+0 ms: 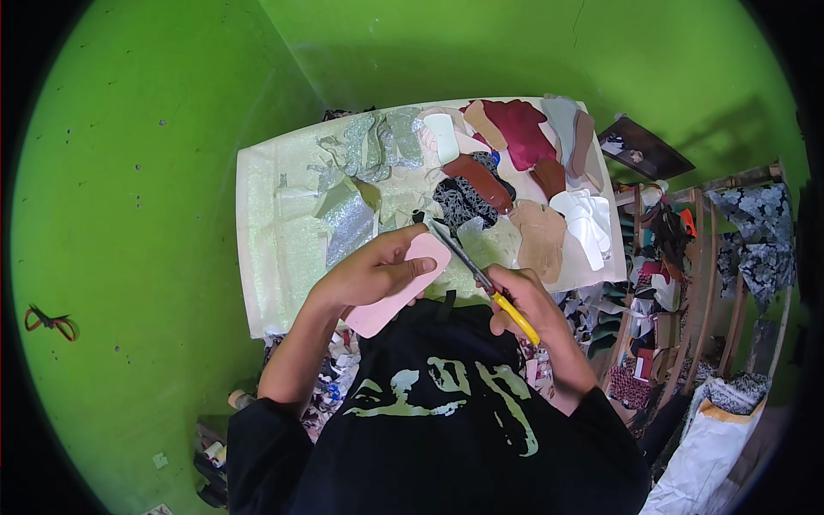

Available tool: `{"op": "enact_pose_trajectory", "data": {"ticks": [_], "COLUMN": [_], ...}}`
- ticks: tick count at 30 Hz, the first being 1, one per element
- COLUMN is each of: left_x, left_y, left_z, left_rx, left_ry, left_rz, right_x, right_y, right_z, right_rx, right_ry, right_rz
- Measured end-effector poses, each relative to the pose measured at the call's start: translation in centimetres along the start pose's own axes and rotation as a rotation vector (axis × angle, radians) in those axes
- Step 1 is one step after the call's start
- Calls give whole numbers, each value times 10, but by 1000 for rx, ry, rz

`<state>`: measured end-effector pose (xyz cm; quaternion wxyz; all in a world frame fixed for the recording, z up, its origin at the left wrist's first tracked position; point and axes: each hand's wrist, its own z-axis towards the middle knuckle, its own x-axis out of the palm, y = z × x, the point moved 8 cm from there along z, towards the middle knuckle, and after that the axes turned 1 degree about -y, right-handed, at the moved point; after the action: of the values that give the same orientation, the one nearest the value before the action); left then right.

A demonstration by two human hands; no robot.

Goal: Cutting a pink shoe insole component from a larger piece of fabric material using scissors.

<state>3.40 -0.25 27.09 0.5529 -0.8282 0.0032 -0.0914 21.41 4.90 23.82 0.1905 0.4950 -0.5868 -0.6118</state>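
While the left hand (369,273) pinches the pink insole-shaped piece (386,309), thumb flat on its face and fingers tucked behind, the right hand (522,299) is curled round the yellow grip of what look like scissors (468,262). And see where that piece sits: just in front of the black shirt (412,468), by the near side of the covered table (262,240), its rounded upper end right beside the blades! Whether those blades stand apart or together, nobody can tell from here. Good technique, one would judge, means turning the piece with the left hand while the scissors hold one line, taking long, smooth bites round the curve. Careful with that thumb, close to the steel! Short jabs would probably leave a ragged rim.
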Motion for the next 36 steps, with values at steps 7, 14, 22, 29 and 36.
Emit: {"op": "enact_pose_trajectory", "data": {"ticks": [7,14,22,29,36], "left_x": [0,7,4,6,5], "left_y": [7,-3,-2,-8,-9], "left_z": [4,4,-1,-4,-5], "left_rx": [14,75,42,58,120], "left_ry": [65,79,101,118,79], "left_rz": [115,206,277,302,496], "right_x": [-8,-9,-10,-21,-24], "right_y": [21,33,38,42,54], "right_z": [3,1,-2,-3,-1], "right_rx": [-282,-287,-259,-311,-369], "right_ry": [-51,-98,-67,-156,-92], "right_rz": [-197,-306,-406,-315,-511]}}
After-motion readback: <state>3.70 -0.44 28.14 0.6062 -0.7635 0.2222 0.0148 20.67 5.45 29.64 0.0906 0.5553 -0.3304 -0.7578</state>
